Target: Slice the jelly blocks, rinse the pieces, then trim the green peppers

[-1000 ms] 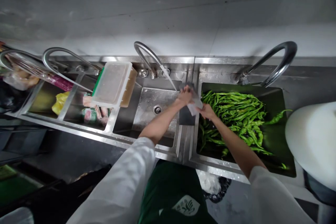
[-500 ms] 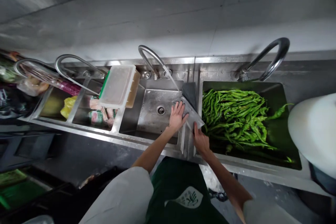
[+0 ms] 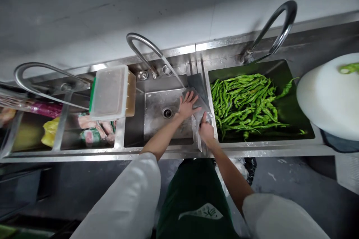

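Observation:
My left hand (image 3: pixel 187 107) lies on a broad grey cleaver blade (image 3: pixel 202 106), its fingers spread flat. Lower right, my right hand (image 3: pixel 206 131) is closed at the near end of the cleaver, with the index finger stretched along the metal; the handle is hidden inside the fist. Beneath the blade, a dark grey slab like a whetstone (image 3: pixel 196 81) rests at the right rim of the middle sink (image 3: pixel 153 119). Water from the bent faucet (image 3: pixel 146 43) streams down beside the slab and blade.
Long green peppers (image 3: pixel 249 104) fill much of the right sink. A white round board (image 3: pixel 329 97) stands beyond it. Leftward are a lidded plastic container (image 3: pixel 109 92), packaged meat (image 3: pixel 91 136) and a yellow bag (image 3: pixel 50 132). Another faucet (image 3: pixel 290 18) arches over the right sink.
The camera view has shifted, so the sinks sit higher and further left. Both hands stay on the cleaver, and the left fingers look more widely spread.

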The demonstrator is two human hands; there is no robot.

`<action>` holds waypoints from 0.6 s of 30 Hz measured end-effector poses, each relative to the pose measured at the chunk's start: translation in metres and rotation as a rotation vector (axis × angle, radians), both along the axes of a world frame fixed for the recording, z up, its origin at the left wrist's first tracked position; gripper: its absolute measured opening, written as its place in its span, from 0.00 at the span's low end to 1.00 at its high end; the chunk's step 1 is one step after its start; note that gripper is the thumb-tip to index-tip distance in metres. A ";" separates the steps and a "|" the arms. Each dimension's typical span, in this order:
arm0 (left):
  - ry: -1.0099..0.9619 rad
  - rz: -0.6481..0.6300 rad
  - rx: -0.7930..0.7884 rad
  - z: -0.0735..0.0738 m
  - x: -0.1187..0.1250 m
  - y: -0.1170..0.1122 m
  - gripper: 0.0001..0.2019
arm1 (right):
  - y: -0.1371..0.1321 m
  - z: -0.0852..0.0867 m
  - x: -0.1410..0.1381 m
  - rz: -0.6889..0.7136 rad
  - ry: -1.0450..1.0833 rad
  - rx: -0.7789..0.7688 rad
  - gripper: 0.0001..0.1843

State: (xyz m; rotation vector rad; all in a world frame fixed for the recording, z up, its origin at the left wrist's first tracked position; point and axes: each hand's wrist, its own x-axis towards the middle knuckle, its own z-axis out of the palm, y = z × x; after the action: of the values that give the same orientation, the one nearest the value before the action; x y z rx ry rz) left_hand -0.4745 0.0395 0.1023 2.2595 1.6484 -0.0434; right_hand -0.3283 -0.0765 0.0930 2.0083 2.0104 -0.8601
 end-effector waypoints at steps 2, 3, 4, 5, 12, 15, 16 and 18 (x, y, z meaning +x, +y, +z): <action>-0.021 -0.004 0.005 0.000 0.000 -0.010 0.38 | -0.011 -0.001 -0.001 -0.025 -0.021 -0.006 0.48; -0.029 -0.007 -0.001 -0.001 0.000 -0.019 0.37 | -0.019 -0.002 -0.002 -0.034 -0.037 -0.019 0.47; -0.037 -0.012 -0.010 -0.001 -0.001 -0.026 0.37 | -0.026 -0.003 -0.002 -0.042 -0.054 -0.035 0.47; -0.043 -0.015 -0.020 -0.001 -0.001 -0.030 0.36 | -0.029 -0.003 -0.003 -0.047 -0.067 -0.049 0.46; -0.066 -0.019 0.014 -0.001 0.001 -0.003 0.38 | -0.004 0.001 -0.003 -0.040 -0.053 0.020 0.47; -0.076 -0.041 -0.007 -0.001 -0.003 -0.018 0.36 | -0.020 0.000 -0.008 -0.066 -0.060 -0.054 0.47; -0.075 -0.048 -0.020 -0.001 -0.004 -0.020 0.36 | -0.022 0.001 -0.010 -0.068 -0.059 -0.071 0.47; -0.072 -0.050 -0.028 0.000 -0.006 -0.012 0.36 | -0.015 0.003 -0.012 -0.056 -0.052 -0.047 0.47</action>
State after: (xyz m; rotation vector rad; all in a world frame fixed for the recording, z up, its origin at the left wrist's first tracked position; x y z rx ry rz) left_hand -0.4803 0.0279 0.1024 2.2545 1.5460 0.0025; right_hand -0.3399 -0.0912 0.0957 2.0485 1.8975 -0.8483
